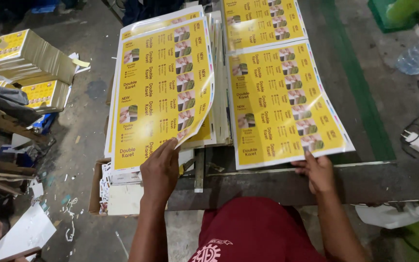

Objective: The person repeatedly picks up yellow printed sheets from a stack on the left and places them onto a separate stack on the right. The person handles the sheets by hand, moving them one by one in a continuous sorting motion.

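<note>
Sheet-separation step: left hand (pixel 160 167) pinches the lifted corner of the top yellow printed sheet (pixel 163 92) on the left stack; right hand (pixel 318 171) grips the right sheet (pixel 284 102) on the tabletop (pixel 364 182); peeling onward calls for a steady pull

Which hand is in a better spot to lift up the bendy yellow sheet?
Probably the left hand. Its fingertips already touch the curled corner of the left yellow sheet. The right hand is busy at the bottom edge of the other sheet.
</note>
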